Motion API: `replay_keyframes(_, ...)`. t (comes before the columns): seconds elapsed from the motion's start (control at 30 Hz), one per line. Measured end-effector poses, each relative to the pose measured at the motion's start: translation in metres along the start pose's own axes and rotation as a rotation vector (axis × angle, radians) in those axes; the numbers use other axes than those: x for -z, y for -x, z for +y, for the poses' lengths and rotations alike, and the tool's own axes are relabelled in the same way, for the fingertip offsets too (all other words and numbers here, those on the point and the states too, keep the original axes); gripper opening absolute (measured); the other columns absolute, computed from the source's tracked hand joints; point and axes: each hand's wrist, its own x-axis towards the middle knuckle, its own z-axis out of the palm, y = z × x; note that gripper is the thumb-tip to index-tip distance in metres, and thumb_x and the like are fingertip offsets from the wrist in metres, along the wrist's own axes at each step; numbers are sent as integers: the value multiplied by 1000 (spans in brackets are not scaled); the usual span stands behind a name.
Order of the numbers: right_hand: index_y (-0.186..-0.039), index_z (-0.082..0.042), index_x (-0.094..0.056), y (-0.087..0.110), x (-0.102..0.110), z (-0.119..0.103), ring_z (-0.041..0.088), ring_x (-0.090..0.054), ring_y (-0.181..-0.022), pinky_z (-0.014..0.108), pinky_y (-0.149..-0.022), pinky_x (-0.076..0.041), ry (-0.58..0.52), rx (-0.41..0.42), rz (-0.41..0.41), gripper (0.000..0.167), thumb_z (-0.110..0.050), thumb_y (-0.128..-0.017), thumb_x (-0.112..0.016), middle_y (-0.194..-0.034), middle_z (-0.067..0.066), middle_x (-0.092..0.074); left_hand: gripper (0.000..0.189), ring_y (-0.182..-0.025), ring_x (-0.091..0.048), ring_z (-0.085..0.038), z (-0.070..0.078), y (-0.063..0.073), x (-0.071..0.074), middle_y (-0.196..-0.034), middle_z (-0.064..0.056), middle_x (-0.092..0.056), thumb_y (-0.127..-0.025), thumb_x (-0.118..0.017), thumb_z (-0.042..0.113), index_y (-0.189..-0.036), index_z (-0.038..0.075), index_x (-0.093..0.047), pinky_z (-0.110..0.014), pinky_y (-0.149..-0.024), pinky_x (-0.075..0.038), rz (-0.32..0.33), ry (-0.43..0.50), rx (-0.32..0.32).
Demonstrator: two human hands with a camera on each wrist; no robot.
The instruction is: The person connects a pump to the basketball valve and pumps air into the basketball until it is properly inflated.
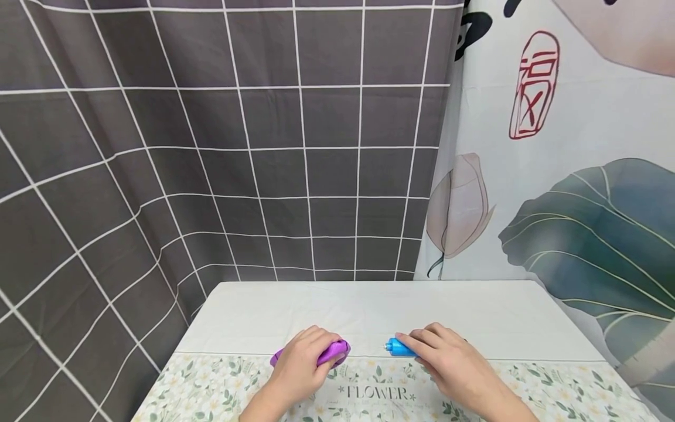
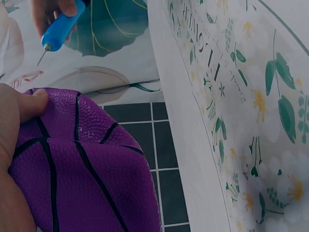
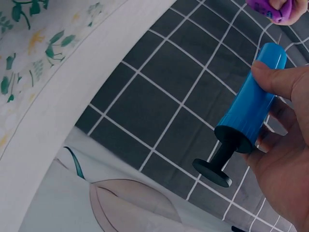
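Observation:
My left hand (image 1: 302, 364) grips a purple ball (image 1: 336, 351) with black seam lines. In the left wrist view the ball (image 2: 96, 179) is limp and folded in, the thumb pressing its upper edge. Across from it, my right hand (image 1: 454, 364) holds a blue hand pump (image 1: 399, 347), with its tip pointing left toward the ball. A thin metal needle (image 2: 43, 55) sticks out of the pump's tip, apart from the ball. The right wrist view shows the pump's black plunger handle (image 3: 212, 173) partly drawn out, with thumb and fingers around the blue barrel (image 3: 248, 106).
Both hands are above a table with a white cloth (image 1: 369, 310), whose near part bears a floral print with the word FLOWER (image 1: 377, 392). Behind stands a dark grid-patterned curtain (image 1: 327, 176). To the right hangs a pale cloth with a large leaf (image 1: 606, 234).

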Motion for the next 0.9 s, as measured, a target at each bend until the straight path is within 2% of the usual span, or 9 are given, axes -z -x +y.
replay_keyframes(0.27,-131,-22,-68,-7,-5,-5,11,-58,-94,31,-75,-55,33,24,44,56,-35,-112,-17,-106,-11,-65,26,-85,-63,-4,4,-1,-3,-91,13,-70,-82,-82,22,-105,18,-72,-23,-79,-55,-79,-7,37)
replay_keyframes(0.53,-130,-23,-68,-11,-11,-7,16,-61,-96,36,-79,-57,63,44,72,59,-29,-112,-12,-108,-7,-68,26,-85,-62,-4,9,-4,-3,-91,12,-69,-85,-80,26,-108,18,-73,-23,-78,-55,-142,-35,51)
replay_keyframes(0.7,-130,-21,-69,-13,-15,-9,19,-65,-97,37,-84,-58,67,56,102,60,-27,-112,-12,-110,-3,-71,25,-87,-62,-4,12,-5,-3,-93,12,-70,-87,-77,26,-111,19,-72,-22,-79,-55,-186,-4,69)
replay_keyframes(0.9,-129,-20,-69,-15,-17,-11,20,-65,-97,38,-85,-57,57,57,113,58,-24,-111,-14,-110,-2,-71,31,-85,-61,-3,13,-4,-5,-93,12,-70,-79,-80,18,-109,19,-72,-20,-77,-54,-176,14,47)
